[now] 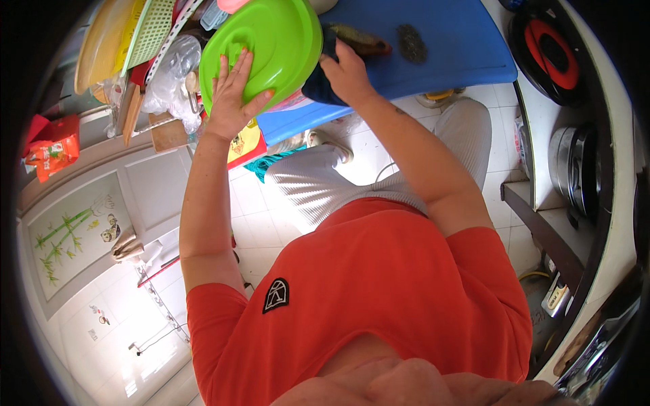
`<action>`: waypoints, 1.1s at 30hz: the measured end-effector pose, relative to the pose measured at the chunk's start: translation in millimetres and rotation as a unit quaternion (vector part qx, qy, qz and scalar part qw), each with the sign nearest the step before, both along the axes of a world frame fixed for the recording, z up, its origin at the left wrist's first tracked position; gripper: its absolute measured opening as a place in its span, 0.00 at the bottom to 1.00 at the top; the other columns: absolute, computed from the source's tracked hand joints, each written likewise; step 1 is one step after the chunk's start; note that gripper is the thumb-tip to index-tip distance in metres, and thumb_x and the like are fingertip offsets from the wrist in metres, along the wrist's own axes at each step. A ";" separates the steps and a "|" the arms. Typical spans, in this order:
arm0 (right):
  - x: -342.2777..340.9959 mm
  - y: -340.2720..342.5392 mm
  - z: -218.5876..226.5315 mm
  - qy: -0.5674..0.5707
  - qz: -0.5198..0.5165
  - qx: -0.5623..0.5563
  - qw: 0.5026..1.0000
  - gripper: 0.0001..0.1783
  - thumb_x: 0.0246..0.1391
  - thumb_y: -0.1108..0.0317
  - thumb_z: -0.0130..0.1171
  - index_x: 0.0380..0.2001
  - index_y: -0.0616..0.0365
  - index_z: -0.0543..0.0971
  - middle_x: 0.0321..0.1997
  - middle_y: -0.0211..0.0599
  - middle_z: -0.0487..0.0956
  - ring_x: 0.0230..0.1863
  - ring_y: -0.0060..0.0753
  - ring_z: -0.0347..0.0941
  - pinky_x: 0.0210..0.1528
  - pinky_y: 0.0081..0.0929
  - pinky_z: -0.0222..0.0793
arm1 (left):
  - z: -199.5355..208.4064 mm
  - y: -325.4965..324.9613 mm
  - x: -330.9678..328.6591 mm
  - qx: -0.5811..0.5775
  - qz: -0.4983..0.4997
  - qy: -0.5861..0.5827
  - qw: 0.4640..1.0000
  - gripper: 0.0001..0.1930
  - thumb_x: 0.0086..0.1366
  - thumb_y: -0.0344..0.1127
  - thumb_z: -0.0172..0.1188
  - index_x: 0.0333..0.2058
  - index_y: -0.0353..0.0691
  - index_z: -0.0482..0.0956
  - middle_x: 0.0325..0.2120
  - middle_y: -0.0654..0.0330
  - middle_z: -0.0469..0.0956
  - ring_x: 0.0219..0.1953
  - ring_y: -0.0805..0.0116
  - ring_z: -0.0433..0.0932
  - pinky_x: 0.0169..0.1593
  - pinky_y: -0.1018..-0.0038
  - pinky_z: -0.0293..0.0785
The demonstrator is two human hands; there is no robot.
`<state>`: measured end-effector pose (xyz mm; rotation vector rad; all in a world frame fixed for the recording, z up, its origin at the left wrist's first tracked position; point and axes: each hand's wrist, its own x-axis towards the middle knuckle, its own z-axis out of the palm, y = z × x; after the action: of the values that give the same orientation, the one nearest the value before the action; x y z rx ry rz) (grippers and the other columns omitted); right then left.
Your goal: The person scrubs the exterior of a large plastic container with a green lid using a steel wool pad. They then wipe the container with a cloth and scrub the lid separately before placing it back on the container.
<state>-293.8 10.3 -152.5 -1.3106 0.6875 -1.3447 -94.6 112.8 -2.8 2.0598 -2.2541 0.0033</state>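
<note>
A bright green plastic lid (pixel 288 47), round with a raised part in its middle, is at the far left of a blue table (pixel 460 44). My left hand (pixel 233 91) lies against its near side, fingers stretched and thumb apart. Just right of the lid, my right hand (pixel 347 74) is closed round a dark cloth (pixel 319 84) that hangs below the fingers. Beyond that hand lies a brownish, long item (pixel 365 42) whose kind I cannot make out. A grey steel wool scourer (pixel 412 44) rests to its right on the table.
Left of the lid stand a pale green perforated basket (pixel 149 37), clear plastic bags (pixel 172 74) and an orange packet (pixel 54 149). A black-and-red round pan (pixel 552 54) and a metal pot (pixel 572 169) are at the right. My legs are under the table's near edge.
</note>
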 end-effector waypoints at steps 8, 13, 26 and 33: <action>-1.2 -25.8 1.7 -0.106 -0.017 0.277 0.955 0.19 0.59 0.63 0.57 0.51 0.60 0.78 0.47 0.36 0.81 0.46 0.31 0.74 0.50 0.29 0.70 | -11.3 -11.2 -97.3 -0.002 0.204 -0.050 0.978 0.45 0.65 0.65 0.54 0.72 0.42 0.53 0.73 0.53 0.51 0.75 0.42 0.39 0.72 0.41 0.35; 9.6 72.0 20.4 0.068 -0.046 0.041 0.996 0.26 0.59 0.65 0.53 0.60 0.62 0.69 0.65 0.48 0.68 0.65 0.45 0.62 0.67 0.37 0.55 | -2.5 -14.5 -71.3 -0.008 0.066 -0.119 0.991 0.42 0.69 0.60 0.51 0.71 0.38 0.52 0.73 0.45 0.48 0.75 0.42 0.40 0.73 0.46 0.32; 23.9 -37.7 -44.8 -0.118 0.089 0.337 0.930 0.21 0.62 0.62 0.50 0.54 0.61 0.74 0.51 0.56 0.79 0.53 0.57 0.73 0.58 0.40 0.66 | -36.0 -74.0 -78.5 -0.074 0.205 -0.047 0.975 0.42 0.69 0.61 0.46 0.69 0.32 0.55 0.69 0.29 0.49 0.73 0.39 0.47 0.72 0.43 0.35; 15.6 45.8 -8.3 0.025 0.031 0.336 0.941 0.25 0.59 0.65 0.47 0.56 0.67 0.71 0.58 0.64 0.72 0.57 0.64 0.70 0.60 0.43 0.64 | -43.4 -92.0 -77.9 -0.067 0.294 -0.048 0.952 0.43 0.69 0.63 0.44 0.70 0.33 0.53 0.69 0.31 0.48 0.74 0.41 0.46 0.73 0.44 0.32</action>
<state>-278.2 56.2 -160.8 -0.8027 1.0202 -0.8995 -172.6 20.8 -46.2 2.6025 -1.5407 0.2925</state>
